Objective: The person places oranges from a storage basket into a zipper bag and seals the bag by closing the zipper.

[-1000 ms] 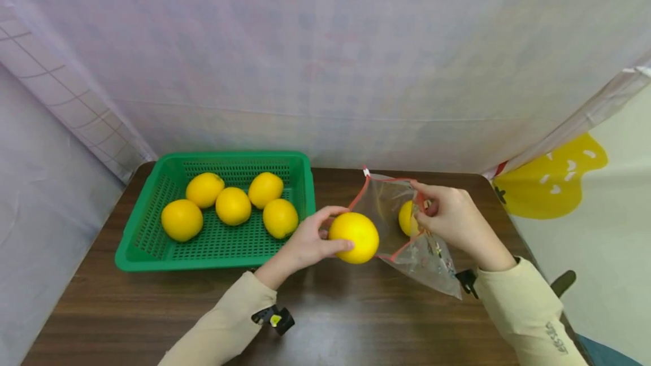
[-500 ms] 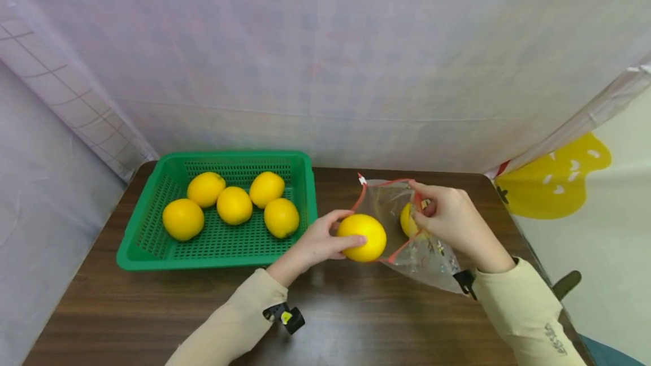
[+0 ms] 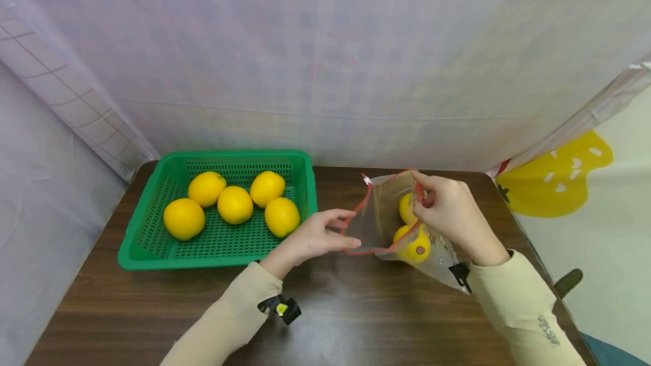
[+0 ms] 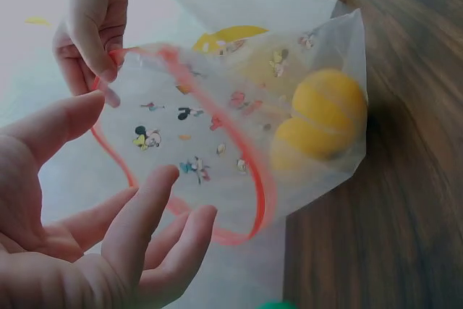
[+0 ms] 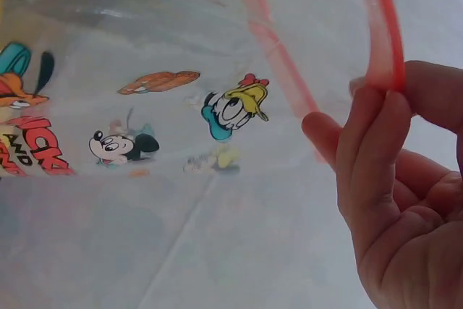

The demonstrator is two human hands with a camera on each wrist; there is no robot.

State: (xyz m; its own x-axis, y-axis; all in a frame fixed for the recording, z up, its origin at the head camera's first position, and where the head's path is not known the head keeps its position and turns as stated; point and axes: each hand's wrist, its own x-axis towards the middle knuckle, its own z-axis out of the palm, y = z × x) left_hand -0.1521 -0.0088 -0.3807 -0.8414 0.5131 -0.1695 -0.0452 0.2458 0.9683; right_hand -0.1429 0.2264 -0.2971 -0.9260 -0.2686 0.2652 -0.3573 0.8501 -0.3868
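Note:
A clear zip bag (image 3: 375,213) with a red-edged mouth and printed cartoon figures hangs over the table, its opening facing left. My right hand (image 3: 450,208) pinches the red edge between thumb and fingers, which shows close up in the right wrist view. Two yellow lemon-like fruits (image 4: 325,113) lie together at the bottom of the bag. At the mouth, my left hand (image 3: 317,237) holds nothing; its fingers are spread and relaxed, with fingertips right at the red rim. A white slider (image 3: 367,180) sits at the far corner of the mouth.
A green perforated basket (image 3: 213,263) stands on the left of the brown wooden table (image 3: 346,321), with several yellow fruits (image 3: 184,219) in it. Pale cloth (image 3: 325,72) hangs behind the table. Black wrist mounts (image 3: 281,308) sit on both sleeves.
My left hand has let go of its yellow fruit, which has dropped into the bag beside the other one. The right hand keeps its pinch on the bag's edge.

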